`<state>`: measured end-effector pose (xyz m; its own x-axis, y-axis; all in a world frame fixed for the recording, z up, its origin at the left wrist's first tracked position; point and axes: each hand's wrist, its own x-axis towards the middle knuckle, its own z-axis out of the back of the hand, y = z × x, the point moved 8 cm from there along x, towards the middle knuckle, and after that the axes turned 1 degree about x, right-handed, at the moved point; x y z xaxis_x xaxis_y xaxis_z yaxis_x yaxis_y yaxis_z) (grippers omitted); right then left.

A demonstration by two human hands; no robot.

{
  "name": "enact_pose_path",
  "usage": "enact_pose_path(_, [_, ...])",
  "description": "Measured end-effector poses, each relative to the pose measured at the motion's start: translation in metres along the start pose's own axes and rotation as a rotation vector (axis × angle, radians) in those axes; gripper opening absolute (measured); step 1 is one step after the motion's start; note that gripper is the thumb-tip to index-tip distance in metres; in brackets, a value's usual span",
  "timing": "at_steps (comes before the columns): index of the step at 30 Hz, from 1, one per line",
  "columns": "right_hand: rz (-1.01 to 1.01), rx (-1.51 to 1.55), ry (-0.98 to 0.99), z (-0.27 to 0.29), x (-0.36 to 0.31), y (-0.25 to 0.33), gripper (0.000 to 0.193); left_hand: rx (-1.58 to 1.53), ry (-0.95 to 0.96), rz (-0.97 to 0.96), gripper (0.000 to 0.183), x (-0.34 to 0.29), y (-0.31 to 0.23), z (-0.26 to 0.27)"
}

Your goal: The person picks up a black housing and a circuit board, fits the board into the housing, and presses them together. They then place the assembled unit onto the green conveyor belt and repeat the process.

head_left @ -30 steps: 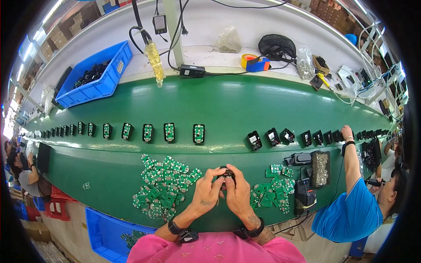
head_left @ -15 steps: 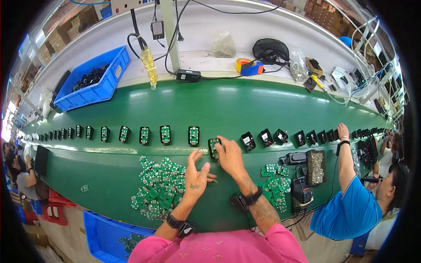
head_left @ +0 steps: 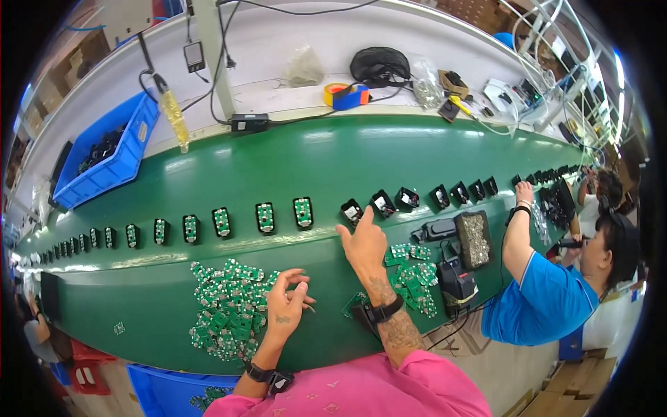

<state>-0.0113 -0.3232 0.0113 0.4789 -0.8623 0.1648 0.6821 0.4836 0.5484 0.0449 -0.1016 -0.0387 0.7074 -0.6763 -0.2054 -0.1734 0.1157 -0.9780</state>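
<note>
My right hand (head_left: 364, 244) reaches forward with thumb and index finger spread around the near side of a black plastic housing (head_left: 352, 211). Whether the fingertips touch it, I cannot tell. A white part and wires show inside this housing. To its left stands a black housing with a green circuit board (head_left: 303, 212) fitted in its top. My left hand (head_left: 286, 304) hovers over the bench beside a heap of green circuit boards (head_left: 226, 309), fingers loosely apart and nothing visible in them. A smaller pile of circuit boards (head_left: 415, 286) lies right of my right wrist.
Housings with boards (head_left: 191, 228) line the green bench (head_left: 257, 163) leftward; housings without boards (head_left: 408, 199) run right. A tray of small metal parts (head_left: 475, 240) and a black device (head_left: 458, 283) stand right. A co-worker in blue (head_left: 549, 299) reaches in. A blue bin (head_left: 108, 153) sits back left.
My right hand has left the board-fitted housing, now in the row, and moved to the housing on its right. My left hand has drawn slightly back. The whole view has swung.
</note>
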Motion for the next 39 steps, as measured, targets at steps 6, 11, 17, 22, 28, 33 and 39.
enact_pose_path(6, [0.012, -0.059, 0.104, -0.016, 0.025, -0.023, 0.044, 0.193, 0.068, -0.231, 0.043, 0.0, -0.027, -0.026])
enact_pose_path(11, [0.102, 0.258, 0.42, -0.006, -0.051, 0.006, 0.049, 0.078, -0.103, -0.239, 0.059, -0.005, -0.052, -0.029])
enact_pose_path(17, [0.094, 0.638, 0.627, 0.039, -0.091, -0.023, 0.046, 0.077, 0.289, -0.051, 0.071, 0.006, -0.009, -0.044])
enact_pose_path(22, [0.101, -0.08, 0.037, 0.102, -0.039, -0.126, 0.045, -0.289, 0.312, 0.059, 0.044, 0.005, 0.003, -0.049])
enact_pose_path(28, [0.088, 0.044, 0.065, 0.089, -0.015, -0.171, 0.045, -0.28, 0.394, 0.139, 0.019, 0.01, 0.015, -0.057])
enact_pose_path(33, [0.1, -0.101, 0.068, 0.092, -0.011, -0.158, 0.036, -0.121, 0.374, 0.185, 0.011, 0.008, 0.022, -0.05])
enact_pose_path(39, [0.029, 0.369, 0.165, 0.111, -0.035, -0.084, 0.031, 0.093, 0.297, -0.033, 0.013, 0.009, 0.001, -0.05])
